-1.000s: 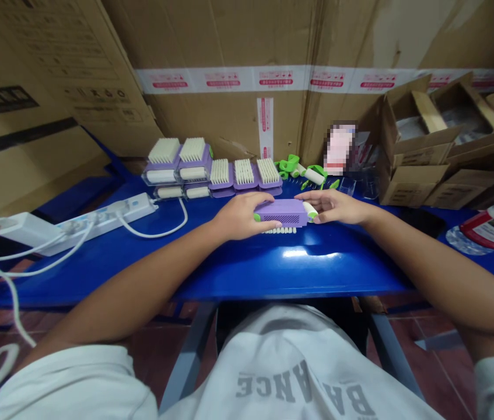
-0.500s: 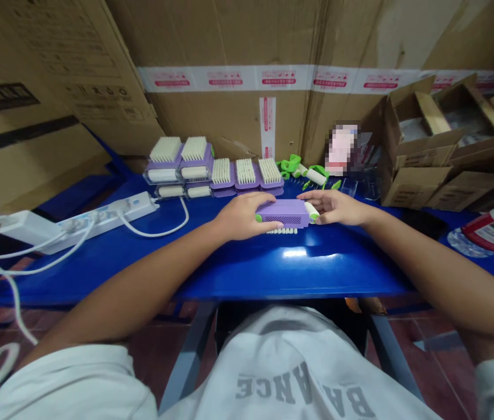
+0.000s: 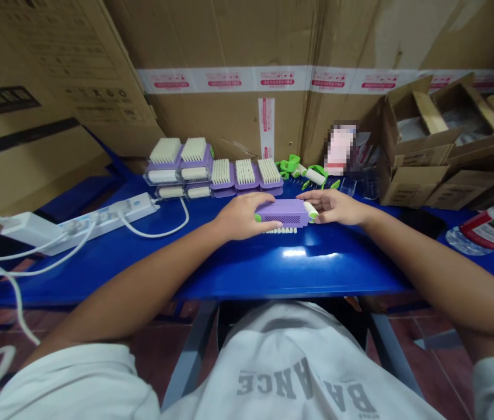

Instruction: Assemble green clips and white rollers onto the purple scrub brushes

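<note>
Purple slotted block (image 3: 281,209), green left end, cream tips (image 3: 282,230) below, is over blue surface (image 3: 251,268). Left hand (image 3: 240,216) has fingers gripping it; right hand (image 3: 334,207) curls fingers at cream roller (image 3: 309,208), can't tell if gripping.

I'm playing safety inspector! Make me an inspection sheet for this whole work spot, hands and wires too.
Surface: blue table, shiny, reflecting light.
Things in hand: purple brush, pale bristles showing below; pale roller with a green tip at its right end.
Clutter: bristled purple blocks at the back, green parts beside them, bottle at right.
Hands: left hand grips the brush; right hand is at the roller, grip unclear.
Cables: white cables around the power strip, left.
Surroundings: cardboard sheets behind, open boxes right.
</note>
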